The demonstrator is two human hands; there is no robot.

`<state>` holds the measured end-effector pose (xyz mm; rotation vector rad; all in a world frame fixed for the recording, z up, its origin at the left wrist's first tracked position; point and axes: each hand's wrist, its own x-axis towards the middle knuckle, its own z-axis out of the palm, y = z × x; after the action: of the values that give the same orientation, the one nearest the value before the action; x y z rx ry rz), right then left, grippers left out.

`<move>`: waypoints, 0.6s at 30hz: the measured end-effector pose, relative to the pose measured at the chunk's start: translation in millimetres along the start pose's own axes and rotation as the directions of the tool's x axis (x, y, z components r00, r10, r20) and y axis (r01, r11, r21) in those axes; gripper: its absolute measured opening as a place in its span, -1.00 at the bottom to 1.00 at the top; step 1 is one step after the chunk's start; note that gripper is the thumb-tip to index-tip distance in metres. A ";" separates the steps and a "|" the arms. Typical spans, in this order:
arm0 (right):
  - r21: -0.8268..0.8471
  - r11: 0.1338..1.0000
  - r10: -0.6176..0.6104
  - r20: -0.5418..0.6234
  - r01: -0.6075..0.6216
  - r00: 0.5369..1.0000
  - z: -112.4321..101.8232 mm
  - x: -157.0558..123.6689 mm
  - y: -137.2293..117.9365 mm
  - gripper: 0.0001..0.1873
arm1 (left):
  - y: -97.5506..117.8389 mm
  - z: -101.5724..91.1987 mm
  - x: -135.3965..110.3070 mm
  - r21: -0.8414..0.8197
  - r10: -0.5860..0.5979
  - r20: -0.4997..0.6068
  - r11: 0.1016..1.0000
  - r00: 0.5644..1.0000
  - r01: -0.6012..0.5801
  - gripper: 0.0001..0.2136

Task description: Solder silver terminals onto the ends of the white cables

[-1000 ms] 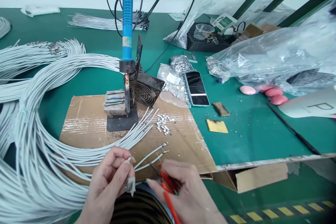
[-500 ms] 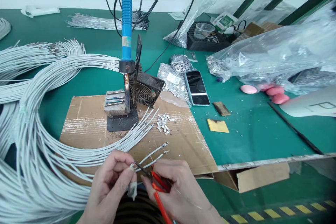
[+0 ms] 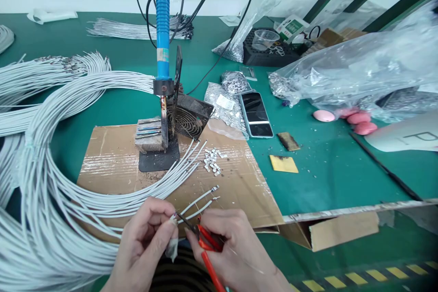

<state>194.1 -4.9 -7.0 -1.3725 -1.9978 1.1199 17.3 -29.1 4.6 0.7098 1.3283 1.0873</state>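
Note:
At the bottom middle, my left hand (image 3: 143, 242) pinches the end of a white wire (image 3: 196, 201) between thumb and forefinger; a strip of tape wraps one fingertip. My right hand (image 3: 236, 251) is closed round red-handled pliers (image 3: 205, 246), whose dark tips touch the wire end at my left fingertips. Two other wire ends with metal terminals lie on the cardboard sheet (image 3: 112, 164) just beyond my hands. A little heap of loose metal terminals (image 3: 212, 161) lies further up the cardboard.
A blue-handled soldering iron (image 3: 162, 36) stands upright in a stand beside a small fan (image 3: 188, 121). Big loops of white wire (image 3: 44, 155) fill the left. A phone (image 3: 256, 114), bags of terminals (image 3: 226, 105), a yellow sponge (image 3: 282, 164) and plastic sheeting (image 3: 359, 68) lie to the right.
My right hand has brought the pliers left and up, from below the wires to the wire end pinched in my left hand. My left hand has shifted slightly.

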 end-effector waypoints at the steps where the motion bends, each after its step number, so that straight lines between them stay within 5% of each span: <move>1: 0.000 1.000 0.005 0.002 -0.005 1.000 0.0 -1.2 0.8 -0.53 | -0.6 -0.2 0.0 0.007 0.009 -0.002 1.000 1.000 -0.009 -0.64; 8: -0.004 0.999 0.038 -0.161 -0.039 0.986 12.5 -5.9 3.8 -0.67 | -5.9 1.4 3.0 0.061 0.032 -0.024 0.998 0.999 -0.031 -0.66; 12: 0.082 0.988 0.152 -0.342 -0.132 0.927 4.9 -4.7 22.4 -0.66 | -4.5 3.7 0.5 0.092 0.026 0.030 0.995 0.999 -0.028 -0.63; 14: 0.125 0.968 0.251 -0.500 -0.218 0.829 -17.6 -10.4 41.8 -0.58 | -3.0 1.5 -2.0 0.099 0.018 0.054 0.995 0.998 -0.023 -0.59; 16: 0.163 0.939 0.331 -0.669 -0.303 0.666 -51.7 -23.0 64.6 -0.46 | -1.2 -2.2 -2.3 0.063 -0.033 0.053 0.998 0.998 0.029 -0.56; 18: 0.172 0.906 0.377 -0.744 -0.387 0.552 -91.5 -39.2 87.4 -0.55 | 0.8 -5.2 0.6 -0.009 -0.127 0.064 0.992 0.990 0.128 -0.55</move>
<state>324.8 6.7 -25.6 -1.9315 -1.0939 0.4895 12.0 -29.1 4.3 0.6360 1.2935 0.9627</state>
